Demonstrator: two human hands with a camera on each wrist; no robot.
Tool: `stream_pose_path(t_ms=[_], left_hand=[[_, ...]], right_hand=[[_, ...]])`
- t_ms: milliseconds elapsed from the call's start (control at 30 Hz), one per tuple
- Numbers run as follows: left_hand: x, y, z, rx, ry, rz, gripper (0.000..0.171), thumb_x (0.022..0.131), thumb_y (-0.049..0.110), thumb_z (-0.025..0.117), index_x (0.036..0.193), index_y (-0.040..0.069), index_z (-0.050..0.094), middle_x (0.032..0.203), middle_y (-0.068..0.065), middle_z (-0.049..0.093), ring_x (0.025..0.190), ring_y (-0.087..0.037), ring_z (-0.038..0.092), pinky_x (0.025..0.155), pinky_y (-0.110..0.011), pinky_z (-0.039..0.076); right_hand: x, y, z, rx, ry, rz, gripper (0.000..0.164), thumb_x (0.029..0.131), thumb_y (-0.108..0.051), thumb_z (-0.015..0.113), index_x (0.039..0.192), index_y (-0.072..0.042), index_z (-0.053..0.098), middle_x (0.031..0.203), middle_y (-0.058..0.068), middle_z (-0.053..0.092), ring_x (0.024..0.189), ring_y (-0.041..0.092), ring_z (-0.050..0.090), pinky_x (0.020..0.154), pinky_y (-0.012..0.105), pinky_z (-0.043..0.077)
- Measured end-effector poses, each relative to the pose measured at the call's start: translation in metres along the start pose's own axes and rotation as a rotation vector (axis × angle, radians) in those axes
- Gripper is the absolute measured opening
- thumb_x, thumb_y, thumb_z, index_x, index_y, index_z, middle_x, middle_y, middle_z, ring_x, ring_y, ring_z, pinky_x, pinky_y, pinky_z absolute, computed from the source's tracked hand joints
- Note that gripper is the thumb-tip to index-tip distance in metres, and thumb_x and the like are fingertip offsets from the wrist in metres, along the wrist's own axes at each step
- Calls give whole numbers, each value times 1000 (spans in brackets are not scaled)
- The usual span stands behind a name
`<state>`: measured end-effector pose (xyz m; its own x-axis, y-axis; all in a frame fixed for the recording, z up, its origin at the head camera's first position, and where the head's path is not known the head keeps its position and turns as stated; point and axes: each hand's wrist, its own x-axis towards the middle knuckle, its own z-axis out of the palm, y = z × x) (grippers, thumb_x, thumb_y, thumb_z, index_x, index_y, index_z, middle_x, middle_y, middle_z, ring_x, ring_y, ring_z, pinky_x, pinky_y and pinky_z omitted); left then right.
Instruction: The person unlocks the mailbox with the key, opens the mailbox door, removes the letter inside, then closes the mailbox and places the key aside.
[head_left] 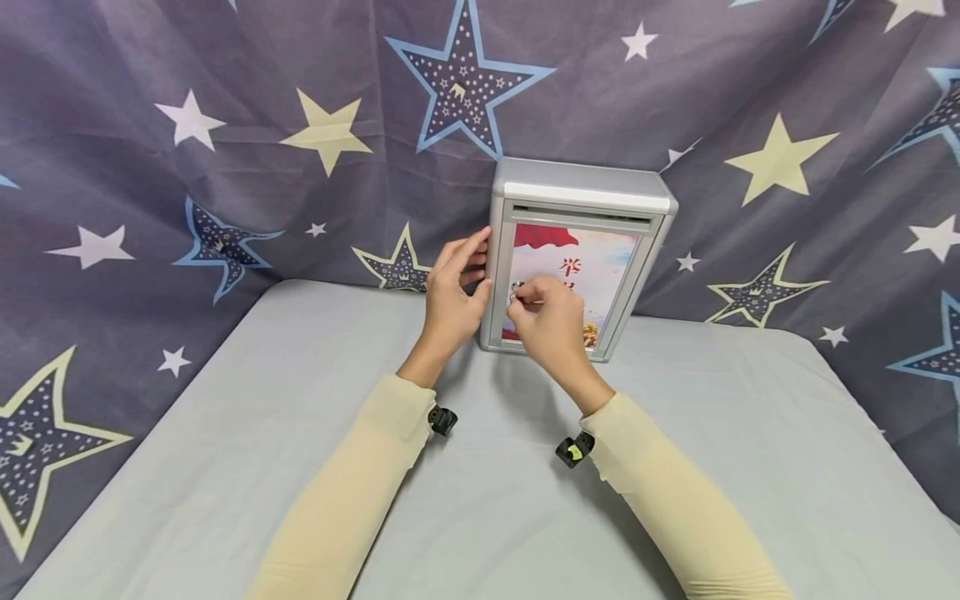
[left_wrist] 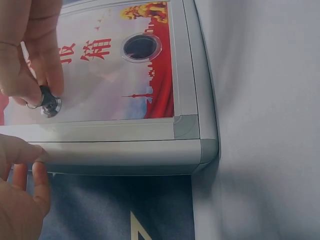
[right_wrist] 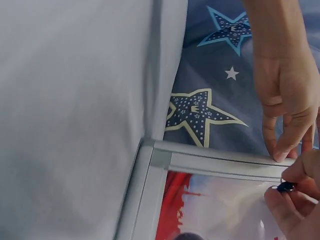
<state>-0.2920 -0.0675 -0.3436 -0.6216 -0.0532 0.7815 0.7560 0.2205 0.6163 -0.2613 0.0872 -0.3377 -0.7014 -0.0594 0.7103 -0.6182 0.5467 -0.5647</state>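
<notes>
The closed box (head_left: 600, 258) stands on the counter (head_left: 487, 500), its inside hidden behind a slotted front. The right hand (head_left: 551, 321) pinches a key (left_wrist: 46, 94) at its lock (left_wrist: 52, 108); the left hand (head_left: 453, 292), fingers loosely extended, touches its side.

Star-printed dark drapery (head_left: 300, 50) hangs behind a pale cloth-covered surface (head_left: 480, 517).
</notes>
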Motion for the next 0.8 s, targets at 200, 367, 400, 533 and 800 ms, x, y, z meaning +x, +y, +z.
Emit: stream_pose_path(t_ms=[200,367,400,533,800], left_hand=[[1,1,1,9,0,4,71,82,-23,66,143,13,61,125,-13,59,109,-23,62,86,-43,61],[0,1,0,1,1,-1,71,83,-23,64,143,14,61,125,-13,59,109,-23,62,85,-43,61],[0,1,0,1,1,1,71,83,-23,64,143,14,61,126,-13,59,109,-24,62,85,-44,61],[-1,1,0,-8,2,10,71,82,-25,63,143,11,61,126,-14,59,108,-27,62,84,-47,60],[-2,1,0,11,0,4,71,84,-23,64,143,15,61,126,-12,59,108,-23,62,84,-45,61]], right_hand=[[1,-2,0,106,24,159,9,82,5,73,90,1,71,86,13,73,79,24,72,73,37,63],[-2,-3,3,0,19,67,15,82,3,72,97,3,71,92,15,71,80,26,71,75,36,61],[-3,-3,3,-26,18,41,16,82,3,71,98,3,71,92,15,71,80,26,71,75,36,60],[-5,-4,4,-92,12,-32,14,82,4,72,96,3,72,92,15,69,81,27,70,76,37,60],[-6,-3,1,-71,-7,-61,15,82,8,70,96,4,72,93,16,69,80,26,71,75,35,61]])
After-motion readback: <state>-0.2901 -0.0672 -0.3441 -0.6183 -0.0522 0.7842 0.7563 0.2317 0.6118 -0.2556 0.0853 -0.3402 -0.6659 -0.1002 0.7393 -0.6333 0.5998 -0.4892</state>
